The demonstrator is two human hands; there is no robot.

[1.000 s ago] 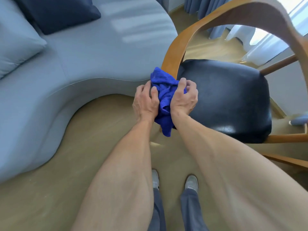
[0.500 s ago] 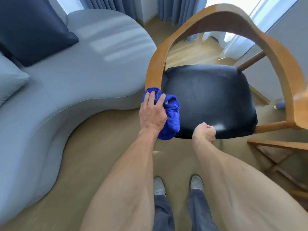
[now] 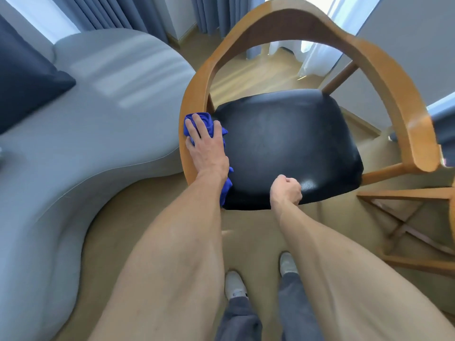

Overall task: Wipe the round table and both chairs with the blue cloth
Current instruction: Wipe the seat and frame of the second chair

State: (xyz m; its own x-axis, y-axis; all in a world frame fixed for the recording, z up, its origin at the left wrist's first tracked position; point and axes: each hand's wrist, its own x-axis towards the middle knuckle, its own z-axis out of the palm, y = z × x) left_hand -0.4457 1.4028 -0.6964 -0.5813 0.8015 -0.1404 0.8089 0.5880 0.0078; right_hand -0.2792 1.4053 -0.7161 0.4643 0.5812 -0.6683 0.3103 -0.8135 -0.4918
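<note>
Feet: two, in pale shoes (image 3: 235, 285), on the tan floor nearest the camera.

Right hand (image 3: 286, 190): one. Fingers curled into a fist with nothing seen in it; it sits at the front edge of the black seat (image 3: 283, 146).

Left hand (image 3: 205, 146): one. Fingers laid out fairly straight, pressing the blue cloth (image 3: 209, 120) flat against the left armrest of the chair (image 3: 384, 77), where rail meets seat edge. A tail of cloth hangs below the wrist.

Blue cloth: one, bunched, under the left palm, touching the wooden rail and the seat's left edge.

Step in hand, as judged: wiping this chair's arm rail. To do it well, keep the palm flat and the cloth wrapped over the rail, follow the curve up and round the back bow, and gather the loose tail so it does not drag.

Chairs: one whole; a second wooden frame (image 3: 403, 212) shows partly at right, kind uncertain.

Sofa (image 3: 103, 124): one, grey, left. Dark cushion (image 3: 27, 77): one.

Curtains (image 3: 123, 13): beyond; number unclear.

Round table: not in view.
</note>
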